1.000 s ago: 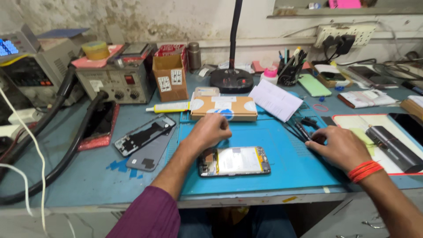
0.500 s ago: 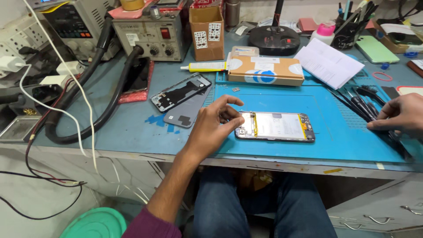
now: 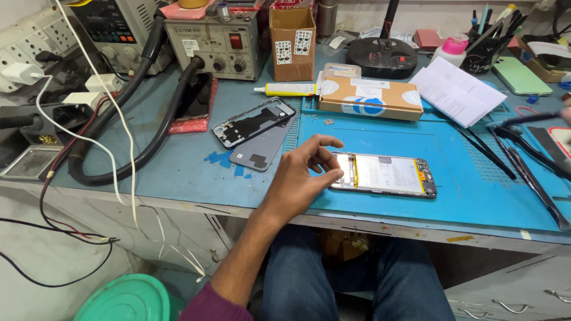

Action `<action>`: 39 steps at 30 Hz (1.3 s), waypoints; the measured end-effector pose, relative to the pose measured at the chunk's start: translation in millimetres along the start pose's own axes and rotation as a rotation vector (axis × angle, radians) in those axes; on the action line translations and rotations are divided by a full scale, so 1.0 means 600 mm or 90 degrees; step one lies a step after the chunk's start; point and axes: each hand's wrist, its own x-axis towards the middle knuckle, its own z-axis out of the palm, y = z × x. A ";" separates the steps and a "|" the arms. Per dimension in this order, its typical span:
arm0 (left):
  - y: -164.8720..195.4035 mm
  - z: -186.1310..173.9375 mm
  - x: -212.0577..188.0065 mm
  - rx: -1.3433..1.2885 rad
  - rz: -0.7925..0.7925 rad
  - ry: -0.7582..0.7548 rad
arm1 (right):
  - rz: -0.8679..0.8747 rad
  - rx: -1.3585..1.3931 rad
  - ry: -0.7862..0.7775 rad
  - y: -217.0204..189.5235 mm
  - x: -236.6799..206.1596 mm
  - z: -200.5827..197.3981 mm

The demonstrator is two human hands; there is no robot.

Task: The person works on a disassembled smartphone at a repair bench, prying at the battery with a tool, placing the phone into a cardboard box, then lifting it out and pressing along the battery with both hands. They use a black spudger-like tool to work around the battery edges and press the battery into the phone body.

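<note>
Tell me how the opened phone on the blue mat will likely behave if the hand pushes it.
The opened phone lies flat on the blue mat, so it would probably slide, not roll or tip. It looks thin and rigid. With its inner parts exposed, it is likely fragile. The left hand touches its end.

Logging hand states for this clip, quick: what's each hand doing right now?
Left hand: open, fingers curled, holding nothing, at the left end of the opened phone.
Right hand: only a blurred sliver at the frame's right edge; cannot tell.
</note>
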 end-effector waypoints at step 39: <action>0.033 0.033 -0.006 -0.029 -0.025 0.051 | -0.309 0.341 -0.271 -0.385 -0.070 -0.008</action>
